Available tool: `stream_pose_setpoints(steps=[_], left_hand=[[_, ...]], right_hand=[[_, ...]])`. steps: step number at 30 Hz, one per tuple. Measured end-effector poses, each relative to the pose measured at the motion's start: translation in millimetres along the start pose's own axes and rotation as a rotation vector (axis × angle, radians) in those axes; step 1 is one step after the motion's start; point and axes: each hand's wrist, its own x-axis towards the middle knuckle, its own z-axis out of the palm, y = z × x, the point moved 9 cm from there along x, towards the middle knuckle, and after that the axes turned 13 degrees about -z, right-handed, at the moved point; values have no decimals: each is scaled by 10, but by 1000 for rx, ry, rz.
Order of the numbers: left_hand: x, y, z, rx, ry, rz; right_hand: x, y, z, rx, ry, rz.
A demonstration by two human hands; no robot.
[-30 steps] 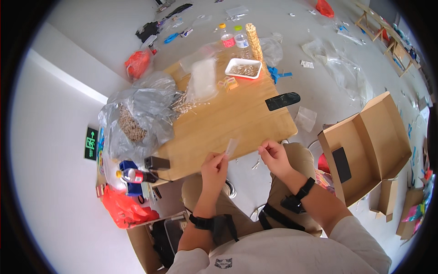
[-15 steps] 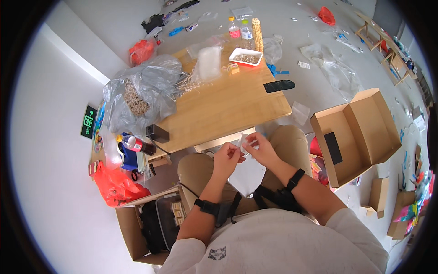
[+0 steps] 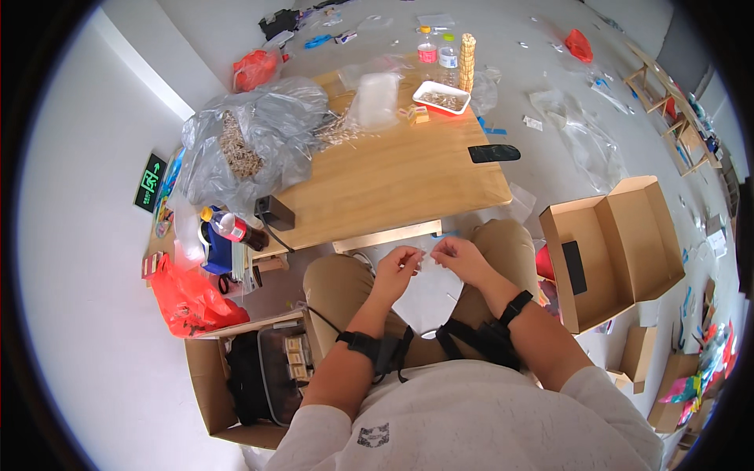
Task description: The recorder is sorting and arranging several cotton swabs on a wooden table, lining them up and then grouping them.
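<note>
Above my lap, my left hand (image 3: 399, 271) and my right hand (image 3: 459, 260) are close together with their fingertips pinched. A small, thin, see-through whitish piece, like a little plastic bag (image 3: 427, 256), spans the gap between them; its details are too small to make out. Both hands seem to grip its edges. Below them, between my thighs, lies a pale white surface (image 3: 428, 302) with a thin stick on it. The wooden table (image 3: 385, 188) stands just beyond my knees.
On the table are a grey plastic bag (image 3: 275, 122) with small sticks, a white-and-red tray (image 3: 441, 98), two bottles, a black box (image 3: 275, 213) and a dark strip (image 3: 494, 153). Open cartons stand right (image 3: 589, 259) and left (image 3: 206, 385). A cola bottle (image 3: 236, 228) and red bag (image 3: 192, 298) sit left.
My hands have drawn slightly apart, and the whitish piece shows less plainly between them. The whole view has shifted a little, with the table's things now farther right and higher.
</note>
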Motion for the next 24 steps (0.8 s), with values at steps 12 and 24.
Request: stream_pose_setpoints(steps=[12, 24], left_hand=[[31, -78, -48, 93, 157, -89], [63, -183, 111, 199, 88, -42]], right_hand=[[27, -116, 75, -290, 72, -153], [55, 199, 147, -130, -23, 49]])
